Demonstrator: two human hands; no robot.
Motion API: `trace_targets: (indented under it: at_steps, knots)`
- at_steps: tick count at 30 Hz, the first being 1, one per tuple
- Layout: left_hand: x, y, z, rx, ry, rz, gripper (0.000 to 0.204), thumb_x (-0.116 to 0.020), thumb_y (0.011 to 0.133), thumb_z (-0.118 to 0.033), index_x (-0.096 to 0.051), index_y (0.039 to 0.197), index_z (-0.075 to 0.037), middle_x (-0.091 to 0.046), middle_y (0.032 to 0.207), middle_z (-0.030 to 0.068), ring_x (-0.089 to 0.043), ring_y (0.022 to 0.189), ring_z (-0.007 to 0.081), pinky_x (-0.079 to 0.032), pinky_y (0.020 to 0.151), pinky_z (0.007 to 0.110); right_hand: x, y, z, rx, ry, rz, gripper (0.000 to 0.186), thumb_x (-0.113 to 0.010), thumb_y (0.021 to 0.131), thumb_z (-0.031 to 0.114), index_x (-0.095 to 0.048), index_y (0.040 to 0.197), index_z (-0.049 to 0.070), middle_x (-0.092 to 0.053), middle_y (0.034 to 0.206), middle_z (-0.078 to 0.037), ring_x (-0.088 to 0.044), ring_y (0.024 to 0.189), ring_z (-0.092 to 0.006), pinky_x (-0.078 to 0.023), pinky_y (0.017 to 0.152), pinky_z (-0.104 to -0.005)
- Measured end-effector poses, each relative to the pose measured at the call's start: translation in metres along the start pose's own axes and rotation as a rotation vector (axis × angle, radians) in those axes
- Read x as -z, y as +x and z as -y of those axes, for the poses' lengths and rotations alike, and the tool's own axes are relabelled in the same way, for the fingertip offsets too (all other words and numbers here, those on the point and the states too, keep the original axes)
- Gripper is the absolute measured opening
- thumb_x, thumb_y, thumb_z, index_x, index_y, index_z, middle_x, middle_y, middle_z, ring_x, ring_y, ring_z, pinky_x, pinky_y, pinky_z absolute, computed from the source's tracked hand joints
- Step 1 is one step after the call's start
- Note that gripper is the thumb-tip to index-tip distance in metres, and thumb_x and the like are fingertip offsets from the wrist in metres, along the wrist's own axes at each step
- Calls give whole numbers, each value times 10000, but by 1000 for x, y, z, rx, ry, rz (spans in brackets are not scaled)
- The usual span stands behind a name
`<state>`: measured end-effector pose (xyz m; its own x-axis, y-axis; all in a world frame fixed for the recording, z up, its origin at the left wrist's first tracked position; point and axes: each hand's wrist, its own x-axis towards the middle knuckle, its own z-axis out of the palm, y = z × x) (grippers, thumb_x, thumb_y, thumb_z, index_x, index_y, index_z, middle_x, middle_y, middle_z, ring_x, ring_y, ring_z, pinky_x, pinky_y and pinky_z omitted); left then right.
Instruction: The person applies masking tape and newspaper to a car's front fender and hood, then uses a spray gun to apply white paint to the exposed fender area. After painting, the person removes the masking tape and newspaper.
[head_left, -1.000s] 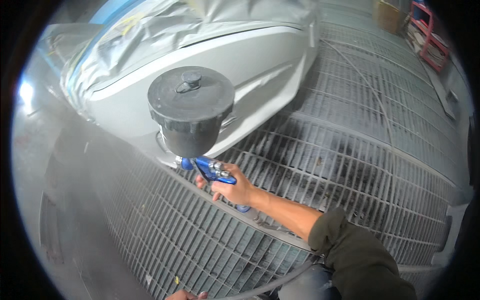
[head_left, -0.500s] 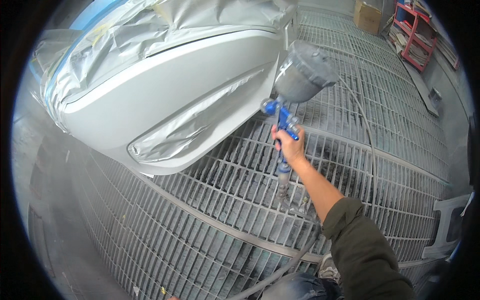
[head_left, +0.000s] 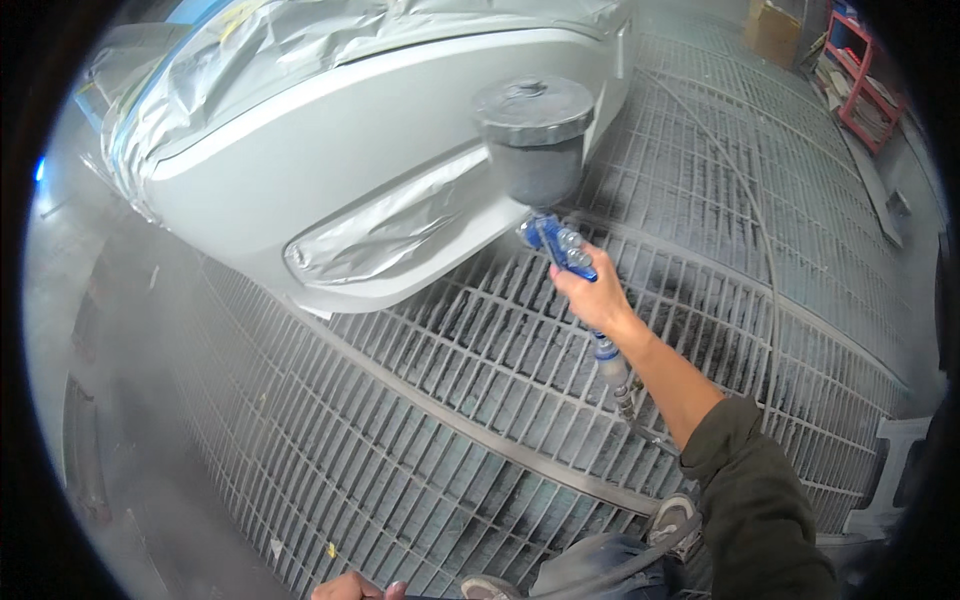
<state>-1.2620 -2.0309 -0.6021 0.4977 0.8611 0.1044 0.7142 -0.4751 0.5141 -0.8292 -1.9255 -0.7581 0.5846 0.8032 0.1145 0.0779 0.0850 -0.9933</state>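
Observation:
My right hand [head_left: 598, 290] is wrapped around the grip of a blue spray gun [head_left: 556, 243]. On top of the gun sits a grey paint cup with a lid [head_left: 535, 130], nearly upright. The gun is at the lower right of a pale grey bumper [head_left: 400, 110], and the cup hides part of it. Masking film [head_left: 385, 220] covers the bumper's recess. An air hose [head_left: 640, 570] runs from under the gun past my leg toward the lower edge. There my left hand [head_left: 355, 587] shows only partly, its fingers curled around what appears to be this hose.
Metal floor grating [head_left: 420, 440] spreads under me. Another hose [head_left: 745, 185] lies across it at right. A red shelf cart [head_left: 862, 85] and a cardboard box [head_left: 772, 32] stand at the far right. Wrinkled masking sheeting [head_left: 330, 45] drapes above the bumper. Haze hangs at left.
The gun's cup has swung left and more upright, now in front of the bumper. My left hand has come further into view at the lower edge. The whole view has shifted slightly.

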Motion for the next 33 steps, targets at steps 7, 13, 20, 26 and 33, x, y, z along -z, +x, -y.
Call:
trace_targets:
  at_steps: [7,13,20,26,33]
  knots:
    - [18,-19,5,122,63,-84,348,-784,750,-54,-449,659,-36,-390,547,70,-362,477,159,-310,465,319,-90,-39,3,-13,-44,263,526,-529,851,94,-471,1374,97,-586,730,-48,-544,565,-120,-507,537,-290]
    - [21,-28,15,154,-2,-159,373,-738,822,-56,-425,619,-47,-378,522,8,-344,500,88,-278,458,287,-173,-59,12,65,62,371,703,-516,856,123,-349,1538,87,-548,638,-65,-546,524,-140,-521,502,-340]
    - [18,-35,28,138,117,-155,382,-779,821,-73,-453,627,-27,-434,524,29,-376,513,94,-324,467,284,-201,-64,-1,-76,459,560,550,-545,851,131,-502,1395,59,-628,908,-116,-626,772,-174,-600,664,-339]
    - [47,-22,135,291,203,-598,502,-754,880,-114,-342,603,-40,-287,562,-34,-259,577,94,-231,475,336,-105,-81,-57,-58,769,10,522,-485,770,-53,-620,1269,28,-680,1158,-155,-677,1058,-233,-654,666,-324]
    - [45,4,107,212,268,-704,567,-766,884,-172,-299,587,-48,-245,566,-19,-233,573,113,-200,476,363,-111,-123,-126,-407,1045,-369,438,-510,825,-18,-600,1254,-7,-693,1150,-159,-686,1050,-275,-639,630,-383]
